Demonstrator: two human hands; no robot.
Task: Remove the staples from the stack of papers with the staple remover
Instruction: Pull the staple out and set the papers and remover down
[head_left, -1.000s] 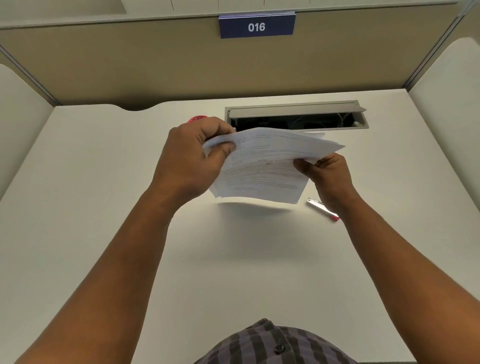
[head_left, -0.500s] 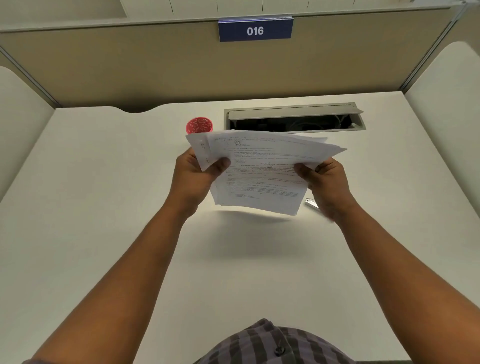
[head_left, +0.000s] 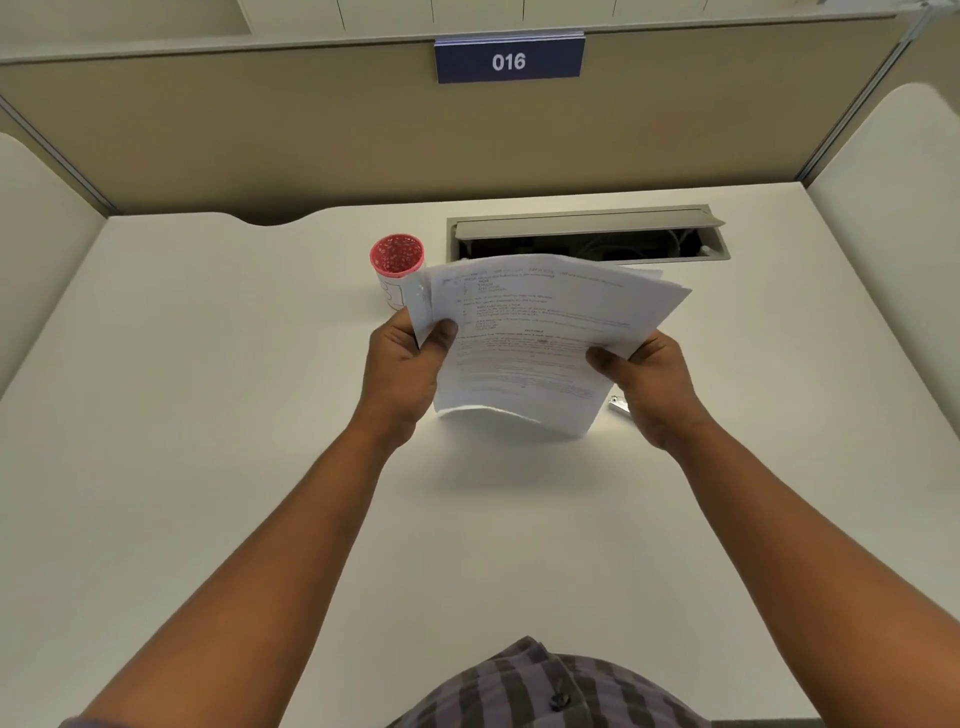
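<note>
A stack of printed white papers is held in the air above the desk, its sheets fanned slightly. My left hand grips its left edge, thumb on top near a folded corner. My right hand pinches the right side, thumb on the top sheet. The staple remover, a small metal tool, lies on the desk just under my right hand; only its silver tip shows. No staple can be made out on the papers.
A red-rimmed cup stands on the white desk just behind the papers' left corner. An open cable tray is set into the desk at the back. Partition walls enclose the back and both sides.
My left hand shifted from over the papers' top left corner down to their left edge, uncovering the red cup. The stack sank slightly toward me, and my right hand now hides most of the staple remover.
</note>
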